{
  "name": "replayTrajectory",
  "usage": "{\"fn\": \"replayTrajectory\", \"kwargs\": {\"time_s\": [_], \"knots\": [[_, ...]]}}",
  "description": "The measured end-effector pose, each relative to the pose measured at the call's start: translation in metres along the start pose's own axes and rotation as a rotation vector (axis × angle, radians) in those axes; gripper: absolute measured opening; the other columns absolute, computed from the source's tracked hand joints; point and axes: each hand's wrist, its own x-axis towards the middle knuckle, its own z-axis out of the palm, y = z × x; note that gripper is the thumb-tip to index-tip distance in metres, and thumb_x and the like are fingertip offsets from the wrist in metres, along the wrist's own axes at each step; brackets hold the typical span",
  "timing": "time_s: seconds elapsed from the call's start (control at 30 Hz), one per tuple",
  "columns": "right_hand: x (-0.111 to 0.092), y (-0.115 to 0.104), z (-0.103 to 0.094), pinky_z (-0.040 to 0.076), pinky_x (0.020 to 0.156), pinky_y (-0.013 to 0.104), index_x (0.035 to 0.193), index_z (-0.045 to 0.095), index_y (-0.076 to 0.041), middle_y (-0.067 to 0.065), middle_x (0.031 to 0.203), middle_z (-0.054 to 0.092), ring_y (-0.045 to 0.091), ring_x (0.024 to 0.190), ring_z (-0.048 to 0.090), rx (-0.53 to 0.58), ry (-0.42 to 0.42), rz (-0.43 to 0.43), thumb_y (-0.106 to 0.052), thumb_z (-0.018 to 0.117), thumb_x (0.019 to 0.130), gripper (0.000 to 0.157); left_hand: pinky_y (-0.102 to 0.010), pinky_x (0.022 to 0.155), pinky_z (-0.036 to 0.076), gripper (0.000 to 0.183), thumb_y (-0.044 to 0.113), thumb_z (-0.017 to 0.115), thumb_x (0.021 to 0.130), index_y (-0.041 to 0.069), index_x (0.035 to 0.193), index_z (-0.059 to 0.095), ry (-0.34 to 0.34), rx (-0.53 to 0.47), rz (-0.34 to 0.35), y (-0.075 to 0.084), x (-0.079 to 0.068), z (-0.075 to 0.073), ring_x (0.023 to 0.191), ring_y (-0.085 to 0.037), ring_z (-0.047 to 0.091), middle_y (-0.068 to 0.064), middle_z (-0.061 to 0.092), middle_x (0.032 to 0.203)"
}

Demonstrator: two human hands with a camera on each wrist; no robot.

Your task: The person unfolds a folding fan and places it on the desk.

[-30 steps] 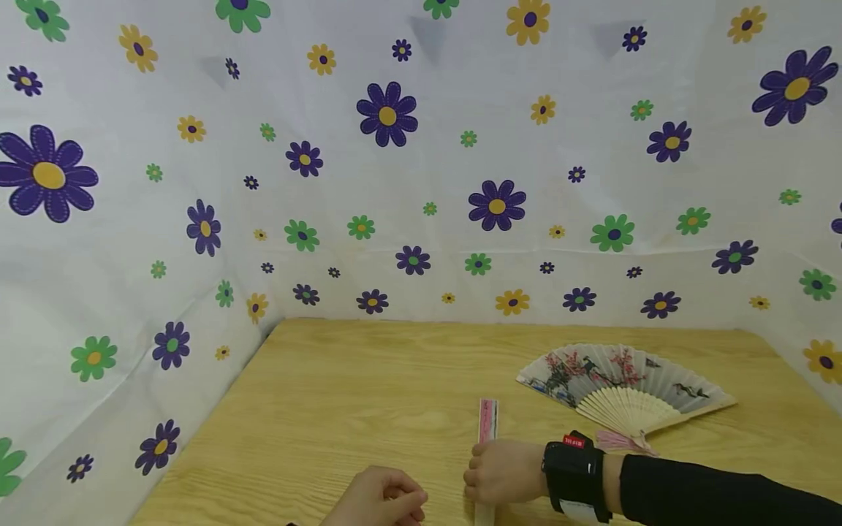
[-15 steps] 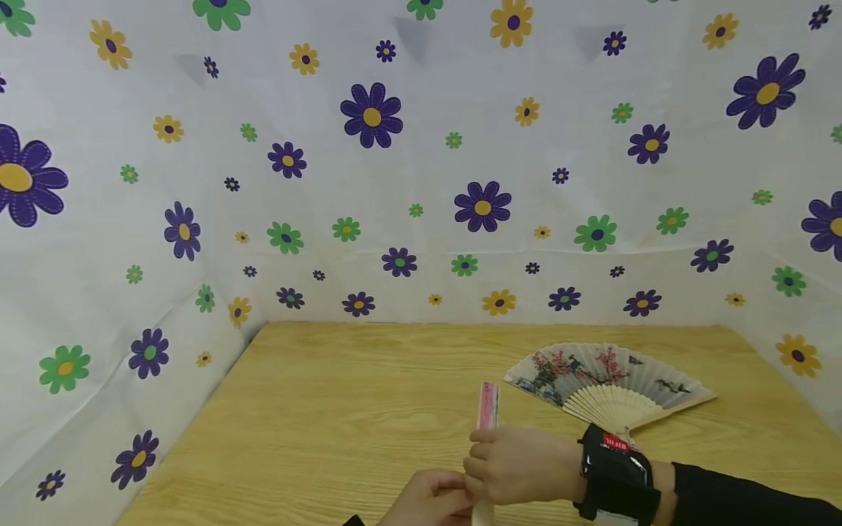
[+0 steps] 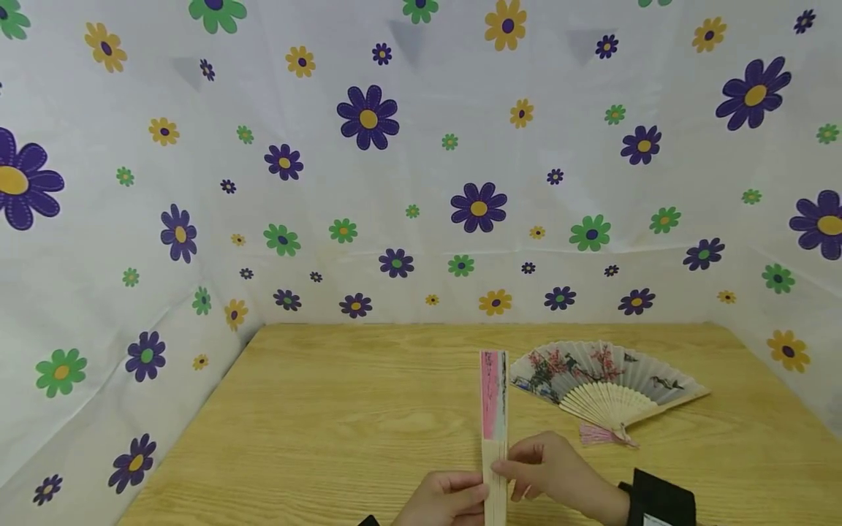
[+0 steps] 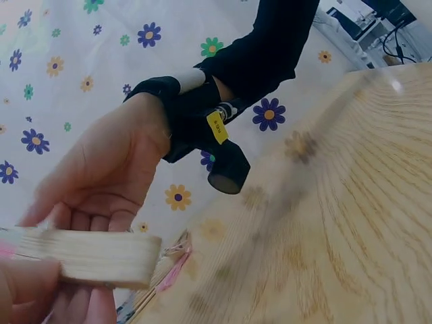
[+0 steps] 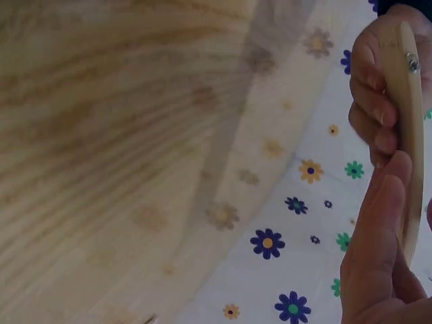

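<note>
Folded fan (image 3: pixel 495 438) is held raised over the near part of the worktop (image 3: pixel 355 409), its pink-and-grey end pointing away from the person. White cloth (image 3: pixel 316 95) with purple, yellow and green flowers stands behind and along both sides. On the wood-grain surface, to the right, lies a spread fan (image 3: pixel 608 383) showing reddish blossoms. The left hand (image 3: pixel 442 502) grips the folded fan's pale slats, thumb on top; the right hand (image 3: pixel 559 471) pinches their right edge slightly higher. A pink tassel (image 3: pixel 597 435) lies by the spread fan's base. A metal rivet (image 5: pixel 413 63) shows at the folded fan's near end.
</note>
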Motion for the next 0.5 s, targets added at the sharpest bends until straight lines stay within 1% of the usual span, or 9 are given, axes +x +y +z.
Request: {"fn": "replayTrajectory", "kwargs": {"time_s": [0.03,0.07,0.13,0.2,0.37,0.5], "knots": [[0.000,0.003,0.002,0.055,0.055,0.028,0.086,0.070,0.004,0.019,0.073,0.068,0.024,0.063,0.065,0.017,-0.020,0.014,-0.022,0.061,0.092,0.028,-0.034,0.078,0.057,0.027,0.007,0.058,0.093,-0.011,0.113,0.062,0.004,0.015,-0.001,-0.001,0.001,0.002,0.090,-0.025,0.066,-0.019,0.069,0.100],[-0.001,0.005,0.004,0.054,0.052,0.026,0.080,0.070,0.004,0.020,0.069,0.067,0.023,0.060,0.064,0.012,-0.018,0.009,-0.021,0.063,0.091,0.028,-0.032,0.077,0.057,0.026,0.007,0.059,0.092,-0.011,0.111,0.063,0.009,0.030,-0.003,-0.001,0.002,0.003,0.088,-0.023,0.066,-0.018,0.069,0.098],[-0.001,0.008,0.007,0.052,0.049,0.023,0.072,0.068,0.004,0.018,0.064,0.066,0.019,0.056,0.063,0.001,0.006,0.001,-0.018,0.065,0.089,0.028,-0.028,0.073,0.057,0.024,0.008,0.061,0.091,-0.010,0.107,0.066,0.023,0.063,-0.008,-0.003,0.003,0.004,0.083,-0.019,0.066,-0.015,0.070,0.094],[-0.002,0.010,0.010,0.049,0.047,0.021,0.068,0.066,0.005,0.016,0.060,0.064,0.014,0.053,0.059,-0.009,0.041,0.006,-0.016,0.067,0.087,0.029,-0.025,0.071,0.057,0.023,0.006,0.062,0.090,-0.010,0.105,0.066,0.028,0.075,-0.008,-0.005,0.005,0.005,0.081,-0.017,0.066,-0.015,0.071,0.093],[-0.002,0.012,0.014,0.043,0.045,0.020,0.065,0.065,0.003,0.009,0.056,0.062,0.010,0.049,0.053,-0.051,0.099,0.024,-0.016,0.068,0.086,0.029,-0.016,0.063,0.053,0.021,0.007,0.064,0.088,-0.008,0.102,0.069,0.052,0.151,0.013,-0.007,0.008,0.003,0.072,-0.008,0.062,-0.010,0.071,0.089],[-0.002,0.013,0.014,0.045,0.045,0.021,0.067,0.067,0.001,0.006,0.058,0.064,0.012,0.049,0.056,-0.055,0.131,0.059,-0.017,0.069,0.085,0.025,-0.015,0.058,0.048,0.021,0.009,0.065,0.088,-0.007,0.101,0.070,0.070,0.229,0.051,-0.007,0.010,0.003,0.066,-0.004,0.056,-0.010,0.071,0.086]]}}
